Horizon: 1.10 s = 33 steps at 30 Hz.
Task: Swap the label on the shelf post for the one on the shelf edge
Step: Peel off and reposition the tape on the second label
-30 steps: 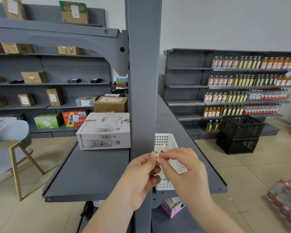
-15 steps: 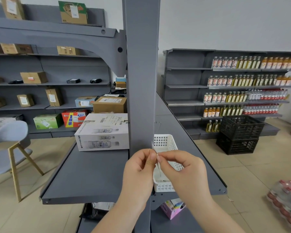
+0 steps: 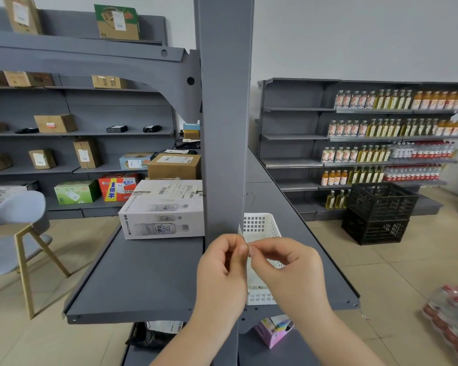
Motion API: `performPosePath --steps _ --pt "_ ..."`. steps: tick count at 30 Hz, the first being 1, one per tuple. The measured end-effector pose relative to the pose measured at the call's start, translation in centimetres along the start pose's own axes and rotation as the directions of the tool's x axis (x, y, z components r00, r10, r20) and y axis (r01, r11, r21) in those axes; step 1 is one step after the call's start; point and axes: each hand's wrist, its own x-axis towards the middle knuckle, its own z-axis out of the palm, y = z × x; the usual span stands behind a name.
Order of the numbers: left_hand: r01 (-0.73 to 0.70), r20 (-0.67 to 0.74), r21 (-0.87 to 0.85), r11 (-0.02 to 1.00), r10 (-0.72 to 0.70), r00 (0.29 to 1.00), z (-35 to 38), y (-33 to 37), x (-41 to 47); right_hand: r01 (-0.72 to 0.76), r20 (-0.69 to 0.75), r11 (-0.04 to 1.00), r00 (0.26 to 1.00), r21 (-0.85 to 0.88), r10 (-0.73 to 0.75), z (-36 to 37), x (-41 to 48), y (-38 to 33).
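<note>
Left hand (image 3: 222, 270) and right hand (image 3: 286, 270) pinch small label (image 3: 240, 230) together | beside shelf post (image 3: 224, 128)

White carton (image 3: 162, 210), landmark. Behind: brown box (image 3: 174, 166). Right: white basket (image 3: 262, 228). Far right: black crates (image 3: 378, 212). Far left: grey chair (image 3: 9, 233).

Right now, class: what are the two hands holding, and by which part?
A small white label, pinched at its lower end between the fingertips of the left hand and right hand, beside the shelf post.
</note>
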Motion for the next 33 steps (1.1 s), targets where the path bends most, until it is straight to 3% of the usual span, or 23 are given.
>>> performPosePath --steps 14,20,28,33 --pt "0.000 0.021 0.029 1.000 0.000 1.000 -0.2 0.5 0.0 -0.018 0.013 0.991 1.000 0.130 0.017 -0.2 0.4 0.1" --pt "0.056 0.078 -0.072 0.996 -0.050 0.996 -0.3 1.0 -0.1 -0.045 0.026 0.983 0.999 0.177 0.041 -0.3 0.5 0.3" --pt "0.072 0.172 -0.147 0.986 -0.046 0.984 -0.7 0.8 0.1 0.084 0.004 0.987 0.996 0.136 -0.086 -0.7 0.3 0.3" --pt "0.036 0.242 -0.190 0.981 0.011 0.970 -1.5 0.7 0.4 0.270 -0.027 0.962 0.962 -0.034 -0.271 -1.1 0.4 0.4"
